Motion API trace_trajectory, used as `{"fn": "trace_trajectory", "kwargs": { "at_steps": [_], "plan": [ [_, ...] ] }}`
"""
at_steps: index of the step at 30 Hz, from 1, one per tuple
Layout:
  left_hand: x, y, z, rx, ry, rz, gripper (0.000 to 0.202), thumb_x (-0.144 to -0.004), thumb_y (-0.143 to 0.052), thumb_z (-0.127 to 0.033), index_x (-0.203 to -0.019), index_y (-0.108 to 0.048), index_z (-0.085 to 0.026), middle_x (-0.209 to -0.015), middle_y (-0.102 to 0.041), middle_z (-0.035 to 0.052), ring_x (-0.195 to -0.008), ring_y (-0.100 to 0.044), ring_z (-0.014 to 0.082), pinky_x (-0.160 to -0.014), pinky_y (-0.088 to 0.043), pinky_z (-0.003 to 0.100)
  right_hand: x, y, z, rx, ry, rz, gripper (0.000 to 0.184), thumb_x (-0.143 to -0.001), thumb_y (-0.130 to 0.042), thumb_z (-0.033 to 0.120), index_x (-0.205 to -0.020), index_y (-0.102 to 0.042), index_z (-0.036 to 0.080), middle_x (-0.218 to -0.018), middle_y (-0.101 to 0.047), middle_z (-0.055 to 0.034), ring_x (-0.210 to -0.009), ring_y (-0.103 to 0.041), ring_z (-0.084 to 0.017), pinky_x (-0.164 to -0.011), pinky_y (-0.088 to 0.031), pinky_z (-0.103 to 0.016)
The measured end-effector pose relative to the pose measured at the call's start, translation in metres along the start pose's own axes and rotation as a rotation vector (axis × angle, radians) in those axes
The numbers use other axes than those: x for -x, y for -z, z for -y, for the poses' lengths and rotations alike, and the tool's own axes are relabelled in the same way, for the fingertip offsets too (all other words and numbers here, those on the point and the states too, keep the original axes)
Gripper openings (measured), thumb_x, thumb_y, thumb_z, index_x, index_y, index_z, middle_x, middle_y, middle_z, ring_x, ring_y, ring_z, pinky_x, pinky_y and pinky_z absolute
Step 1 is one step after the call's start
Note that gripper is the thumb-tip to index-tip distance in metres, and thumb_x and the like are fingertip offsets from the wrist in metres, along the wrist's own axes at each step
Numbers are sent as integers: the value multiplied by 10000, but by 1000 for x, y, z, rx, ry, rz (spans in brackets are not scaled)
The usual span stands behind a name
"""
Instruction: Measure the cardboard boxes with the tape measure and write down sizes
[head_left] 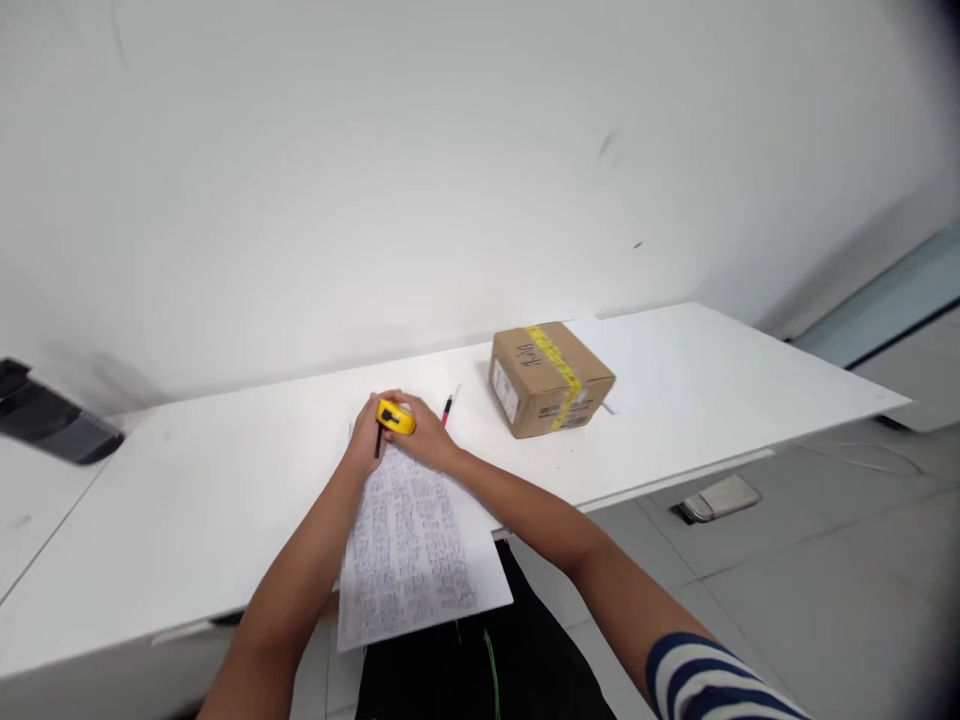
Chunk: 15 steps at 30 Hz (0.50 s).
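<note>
Both my hands meet over the top edge of a handwritten sheet of paper (409, 545) on the white table (225, 490). A small yellow tape measure (394, 417) with a black strap sits between them. My left hand (367, 435) curls round its left side. My right hand (421, 432) cups it from the right, fingers closed on it. A pen with a red end (448, 407) lies just beyond my right hand. A cardboard box (550, 377) with a yellow tape stripe stands further right on the table.
A dark grey device (45, 418) sits on the neighbouring table at far left. The paper overhangs the table's front edge. On the tiled floor at right lie a flat grey floor socket (718, 498) and a thin cable (870, 458). A white wall runs behind.
</note>
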<state>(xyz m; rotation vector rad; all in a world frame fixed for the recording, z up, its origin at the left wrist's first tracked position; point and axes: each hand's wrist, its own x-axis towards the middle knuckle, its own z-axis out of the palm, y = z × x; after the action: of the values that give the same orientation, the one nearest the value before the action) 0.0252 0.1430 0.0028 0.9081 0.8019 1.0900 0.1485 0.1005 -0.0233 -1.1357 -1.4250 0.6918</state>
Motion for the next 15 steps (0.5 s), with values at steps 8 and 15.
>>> {"fn": "trace_trajectory", "kwargs": {
  "at_steps": [8,15],
  "plan": [
    [-3,6,-3,-249,-136,18,752,-848,-422,-850,-1087,-684,-187,-1125,-744,132,-1158,-665,255,-1054,-472,411,57,80,70,-153,387,-442,457,-767,-789,260,-1209,-672,270,-1341,-683,-104,-1289,-625,-265,-1118,-481,-455],
    [-3,0,3,-648,-215,10,700,-669,-687,-801,-985,-693,-177,-963,-757,117,-997,-701,270,-943,-520,411,301,139,47,-1242,-541,-552,427,-782,-783,579,-1012,-751,221,-818,-718,-45,-657,-658,-156,-555,-511,-267]
  ]
}}
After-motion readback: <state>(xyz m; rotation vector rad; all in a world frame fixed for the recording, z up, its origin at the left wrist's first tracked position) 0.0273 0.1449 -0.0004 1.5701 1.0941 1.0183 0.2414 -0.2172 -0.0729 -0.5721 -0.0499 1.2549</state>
